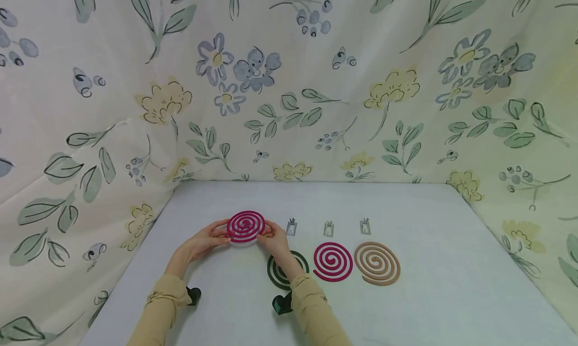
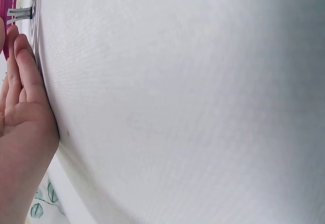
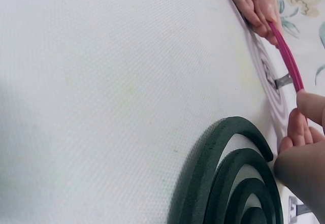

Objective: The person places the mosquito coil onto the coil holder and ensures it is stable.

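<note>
Both hands hold a pink mosquito coil a little above the table, its flat face up. My left hand pinches its left rim, thumb on top and fingers beneath. On the opposite rim, my right hand pinches it between thumb and fingers. Under the coil a small metal coil stand shows in the right wrist view; the head view hides it. A dark green coil lies flat below my right wrist, partly covered by the forearm in the head view.
Right of the green coil lie a second pink coil and a tan coil. Behind them is a row of metal stands: left, middle and right. Floral cloth hangs around the white table.
</note>
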A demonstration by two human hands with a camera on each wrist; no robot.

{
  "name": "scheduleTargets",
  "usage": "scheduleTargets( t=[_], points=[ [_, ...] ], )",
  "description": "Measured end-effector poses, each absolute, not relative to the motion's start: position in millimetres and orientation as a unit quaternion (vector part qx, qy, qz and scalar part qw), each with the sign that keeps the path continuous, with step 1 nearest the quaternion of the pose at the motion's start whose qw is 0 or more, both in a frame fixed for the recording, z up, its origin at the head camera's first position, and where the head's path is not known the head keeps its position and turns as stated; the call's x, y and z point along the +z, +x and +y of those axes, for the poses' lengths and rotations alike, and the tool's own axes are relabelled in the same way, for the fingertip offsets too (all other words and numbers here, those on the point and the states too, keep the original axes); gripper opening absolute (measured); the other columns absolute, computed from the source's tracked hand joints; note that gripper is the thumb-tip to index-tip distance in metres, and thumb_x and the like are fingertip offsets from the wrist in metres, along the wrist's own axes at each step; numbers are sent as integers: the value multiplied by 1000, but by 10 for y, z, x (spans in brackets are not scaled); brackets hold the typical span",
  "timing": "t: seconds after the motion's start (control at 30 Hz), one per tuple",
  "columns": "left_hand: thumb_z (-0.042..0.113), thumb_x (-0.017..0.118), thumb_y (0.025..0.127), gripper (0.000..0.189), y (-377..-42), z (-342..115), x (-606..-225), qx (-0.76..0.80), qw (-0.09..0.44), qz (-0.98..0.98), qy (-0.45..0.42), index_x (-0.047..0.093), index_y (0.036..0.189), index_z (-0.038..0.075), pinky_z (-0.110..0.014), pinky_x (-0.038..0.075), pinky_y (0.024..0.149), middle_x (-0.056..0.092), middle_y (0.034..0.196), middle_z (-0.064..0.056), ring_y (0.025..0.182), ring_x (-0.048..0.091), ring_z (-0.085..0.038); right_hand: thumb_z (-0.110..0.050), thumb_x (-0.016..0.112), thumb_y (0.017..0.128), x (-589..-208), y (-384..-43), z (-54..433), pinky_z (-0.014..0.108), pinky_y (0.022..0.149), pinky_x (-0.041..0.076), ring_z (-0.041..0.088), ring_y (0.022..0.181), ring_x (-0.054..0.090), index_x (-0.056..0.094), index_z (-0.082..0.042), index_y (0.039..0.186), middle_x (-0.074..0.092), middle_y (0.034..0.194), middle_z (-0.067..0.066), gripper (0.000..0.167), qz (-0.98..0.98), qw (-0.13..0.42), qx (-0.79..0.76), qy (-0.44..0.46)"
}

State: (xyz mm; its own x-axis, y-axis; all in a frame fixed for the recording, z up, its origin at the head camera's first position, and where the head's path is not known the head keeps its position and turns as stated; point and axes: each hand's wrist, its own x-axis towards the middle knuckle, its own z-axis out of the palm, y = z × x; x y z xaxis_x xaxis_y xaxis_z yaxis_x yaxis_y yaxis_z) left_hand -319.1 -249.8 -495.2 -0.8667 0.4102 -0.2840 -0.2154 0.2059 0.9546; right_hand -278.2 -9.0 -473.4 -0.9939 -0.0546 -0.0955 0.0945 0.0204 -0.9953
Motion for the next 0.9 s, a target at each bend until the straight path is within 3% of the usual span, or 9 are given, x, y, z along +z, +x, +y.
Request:
scheduleTargets(
  t=[0.27,0.57,0.9],
  points=[
    [12,63,90,77,-3184,-2492,-4940,628,248,735,65,15,150,3,-17,46,90,63,115,1,102,57,-2,4,65,83,-5025,-2945,-117,18,62,40,9,70,44,48,4,133,55,87,10,53,715,44,-697,19],
    [13,63,91,76,-3195,-2499,-4954,616,250,744,70,16,150,4,-27,42,102,61,124,-4,106,56,-2,4,66,83,-5038,-2936,-111,18,62,41,9,69,45,48,3,134,55,86,7,55,712,46,-701,19],
    [10,62,91,76,-3191,-2497,-4967,630,248,733,73,15,150,2,-17,46,90,64,115,2,102,57,-1,5,65,83,-5045,-2952,-103,18,63,42,8,69,45,47,5,134,54,83,4,54,710,48,-703,10]
  ],
)
